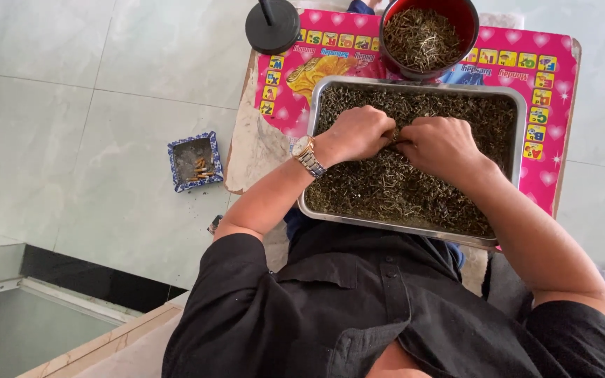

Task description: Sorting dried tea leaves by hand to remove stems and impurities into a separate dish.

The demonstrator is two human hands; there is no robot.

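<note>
We see dried, dark green leaves and thin stems [393,189] spread loosely across a rectangular steel tray [414,230], which lies flat on the pink table, nearly filling it edge to edge.

Pink lettered mat [558,63] lies beneath the tray [414,85].

1. Fingertips of both hands, left hand [357,133] and right hand [441,145], are buried in the dried leaves [393,185]; the grip cannot be told.
2. The tray floor [414,225] is covered by leaves.
3. The red bowl [465,21] is cut off by the top edge.
4. The black round base [272,28] has its pole cut off at the top.
5. The blue dish [195,162] holds contents too small to identify.
6. The surface [250,150] is largely hidden under the pink mat [561,63].
</note>
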